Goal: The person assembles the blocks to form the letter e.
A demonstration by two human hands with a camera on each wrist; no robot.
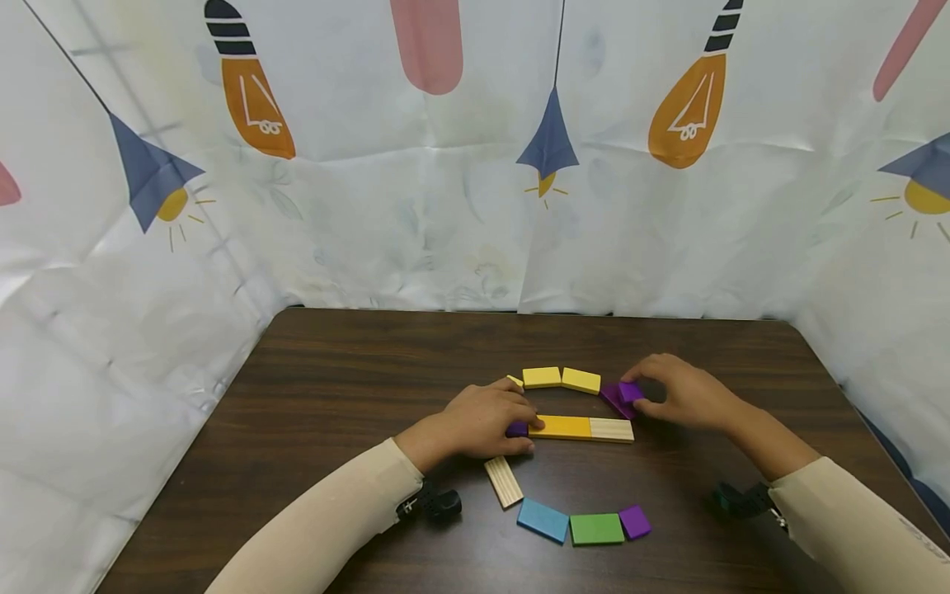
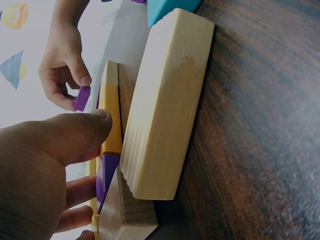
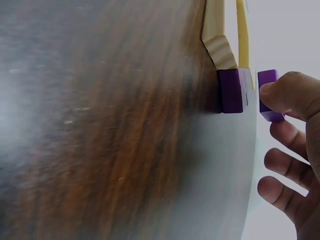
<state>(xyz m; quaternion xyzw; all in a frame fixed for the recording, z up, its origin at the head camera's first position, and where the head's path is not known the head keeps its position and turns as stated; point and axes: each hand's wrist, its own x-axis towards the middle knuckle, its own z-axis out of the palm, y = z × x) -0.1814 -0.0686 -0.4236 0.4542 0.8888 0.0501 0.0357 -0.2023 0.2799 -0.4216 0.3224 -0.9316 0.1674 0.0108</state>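
Between thumb and forefinger, my right hand (image 1: 683,393) pinches a small purple block (image 1: 631,392). Just under it, another purple block (image 1: 613,402) lies on the table at the end of a curve of yellow blocks (image 1: 581,380). My left hand (image 1: 486,421) rests over the left end of the blocks, with its fingers loosely extended and hiding some of them. In the left wrist view its thumb tip is right at an orange-yellow block (image 2: 112,120). A dark purple block (image 2: 107,177) sits beside its fingers, and a plain wooden block (image 1: 612,430) continues the straight row to the right.
Nearer the front edge, a plain wooden block (image 1: 504,482), a blue block (image 1: 543,520), a green block (image 1: 597,529) and a purple block (image 1: 635,522) form a lower curve. The dark wooden table (image 1: 356,363) ends at a printed cloth (image 1: 475,247) behind.
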